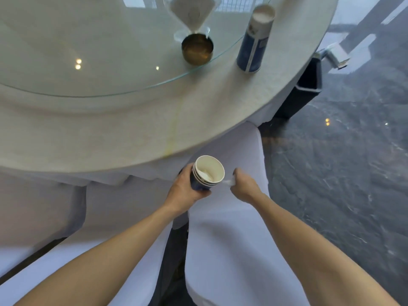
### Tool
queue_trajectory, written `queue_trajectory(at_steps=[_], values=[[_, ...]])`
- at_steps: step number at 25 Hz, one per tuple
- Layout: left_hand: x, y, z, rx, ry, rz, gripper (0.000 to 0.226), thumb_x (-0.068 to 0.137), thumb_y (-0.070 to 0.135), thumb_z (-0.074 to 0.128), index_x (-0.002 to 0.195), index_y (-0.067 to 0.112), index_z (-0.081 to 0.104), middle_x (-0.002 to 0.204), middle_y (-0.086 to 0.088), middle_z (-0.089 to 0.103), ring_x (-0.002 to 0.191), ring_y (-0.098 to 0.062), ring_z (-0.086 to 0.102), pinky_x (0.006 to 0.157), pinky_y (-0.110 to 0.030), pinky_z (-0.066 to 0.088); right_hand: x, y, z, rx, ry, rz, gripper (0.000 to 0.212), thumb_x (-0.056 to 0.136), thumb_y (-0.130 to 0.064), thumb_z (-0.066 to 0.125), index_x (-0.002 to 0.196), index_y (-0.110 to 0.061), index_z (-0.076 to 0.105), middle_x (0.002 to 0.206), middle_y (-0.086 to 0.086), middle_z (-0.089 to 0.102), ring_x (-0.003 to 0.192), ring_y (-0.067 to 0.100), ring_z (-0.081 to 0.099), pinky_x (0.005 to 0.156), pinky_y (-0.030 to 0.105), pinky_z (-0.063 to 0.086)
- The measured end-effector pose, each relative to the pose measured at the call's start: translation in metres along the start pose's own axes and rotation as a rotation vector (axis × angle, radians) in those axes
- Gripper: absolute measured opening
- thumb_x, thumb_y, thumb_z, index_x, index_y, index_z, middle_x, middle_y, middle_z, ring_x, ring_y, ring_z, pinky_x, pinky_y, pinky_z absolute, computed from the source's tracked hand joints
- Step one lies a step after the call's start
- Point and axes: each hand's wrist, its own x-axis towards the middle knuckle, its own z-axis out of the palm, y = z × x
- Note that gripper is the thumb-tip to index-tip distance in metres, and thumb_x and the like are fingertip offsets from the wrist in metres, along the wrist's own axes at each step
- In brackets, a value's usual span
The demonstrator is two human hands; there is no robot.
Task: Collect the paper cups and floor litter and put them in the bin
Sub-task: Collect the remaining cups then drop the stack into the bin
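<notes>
Head view. Landmark: the round table, under a pale cloth with a glass turntable on top.

Item 1: stack of paper cups, blue outside, three rims showing, nested and tipped mouth-up. It was just off the table's near edge, above a white-covered chair. The left hand was wrapped round its base.

Item 2: scrap of clear litter (wrapper or film; too blurred to tell), pinched in the closed right hand, just beside the stack's rim.

Item 3: a tall stack of the same cups, standing on the table's far right rim, uncollected.

Item 4: brass-coloured holder on the turntable, with a white card above it.

Item 5: dark bin, on the floor just beyond the table's right edge; pale litter lay past it.

Risks, judged: the scrap could miss the tilted cup mouth and fall to the chair; a loose hold on the base could let the nested cups slide apart; reaching for the tall stack with both hands full could topple it.
</notes>
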Motion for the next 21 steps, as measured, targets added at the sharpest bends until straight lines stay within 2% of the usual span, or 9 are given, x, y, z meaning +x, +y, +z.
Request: queue_trajectory(at_steps=[2,5,8,10,13,15,18,19,21], values=[[-0.01,0.031,-0.006,0.008,0.0,0.044,0.078,0.067,0.021,0.094,0.134,0.025,0.053,0.125,0.006,0.065,0.116,-0.018,0.061,0.088,-0.028,0.045,-0.023,-0.008,-0.043,0.065,0.114,-0.012,0.024,0.092,-0.014,0.052,0.115,-0.014,0.051,0.105,0.013,0.066,0.083,0.035,0.058,0.065,0.039,0.046],[-0.024,0.072,-0.016,0.031,0.017,0.124,0.083,0.065,0.025,0.093,0.138,0.027,0.052,0.127,0.005,0.066,0.115,-0.019,0.063,0.091,-0.032,0.05,-0.062,-0.025,-0.099,0.176,0.272,-0.053,0.01,0.095,-0.021,0.053,0.104,-0.016,0.053,0.094,0.01,0.064,0.08,0.032,0.061,0.069,0.046,0.055],[-0.034,0.099,-0.022,0.024,0.044,0.188,0.078,0.066,0.024,0.092,0.133,0.025,0.054,0.124,0.003,0.066,0.113,-0.02,0.063,0.086,-0.03,0.048,-0.095,-0.04,-0.141,0.273,0.475,-0.098,0.014,0.095,-0.023,0.06,0.107,-0.015,0.059,0.106,0.008,0.056,0.081,0.027,0.057,0.067,0.037,0.05],[-0.043,0.117,-0.023,0.028,0.074,0.217,0.075,0.065,0.028,0.091,0.129,0.027,0.054,0.121,0.001,0.066,0.111,-0.021,0.062,0.086,-0.031,0.049,-0.119,-0.045,-0.162,0.362,0.602,-0.112,0.017,0.095,-0.025,0.064,0.11,-0.017,0.062,0.106,0.006,0.051,0.078,0.023,0.054,0.065,0.033,0.046],[-0.057,0.138,-0.017,0.032,0.073,0.227,0.075,0.061,0.039,0.088,0.127,0.033,0.052,0.121,0.003,0.065,0.112,-0.022,0.063,0.091,-0.038,0.054,-0.152,-0.048,-0.183,0.492,0.742,-0.211,0.012,0.095,-0.024,0.066,0.105,-0.018,0.062,0.095,0.003,0.06,0.077,0.021,0.058,0.068,0.042,0.053],[-0.065,0.154,-0.007,0.048,0.096,0.242,0.078,0.06,0.044,0.087,0.129,0.036,0.051,0.122,0.005,0.065,0.112,-0.021,0.064,0.09,-0.038,0.055,-0.172,-0.044,-0.191,0.563,0.713,-0.31,0.012,0.093,-0.02,0.07,0.103,-0.018,0.063,0.088,-0.002,0.063,0.077,0.019,0.059,0.07,0.042,0.053],[-0.078,0.182,0.019,0.058,0.12,0.281,0.078,0.069,0.027,0.091,0.137,0.026,0.052,0.125,0.003,0.064,0.112,-0.017,0.061,0.078,-0.017,0.045,-0.197,-0.025,-0.193,0.478,0.622,-0.391,0.02,0.091,-0.015,0.067,0.109,-0.02,0.064,0.094,-0.002,0.065,0.086,0.02,0.063,0.078,0.043,0.057],[-0.084,0.193,0.032,0.066,0.135,0.285,0.077,0.071,0.022,0.091,0.138,0.023,0.052,0.126,0.002,0.064,0.113,-0.017,0.06,0.076,-0.014,0.042,-0.201,-0.01,-0.193,0.418,0.599,-0.399,0.023,0.09,-0.015,0.066,0.113,-0.02,0.064,0.1,0.001,0.066,0.09,0.022,0.064,0.081,0.045,0.057],[-0.098,0.211,0.058,0.065,0.144,0.295,0.078,0.073,0.017,0.091,0.14,0.02,0.051,0.13,-0.001,0.063,0.117,-0.02,0.06,0.085,-0.019,0.044,-0.21,0.02,-0.197,0.363,0.514,-0.37,0.031,0.089,-0.021,0.066,0.119,-0.018,0.062,0.109,0.005,0.065,0.096,0.025,0.064,0.087,0.048,0.057]])
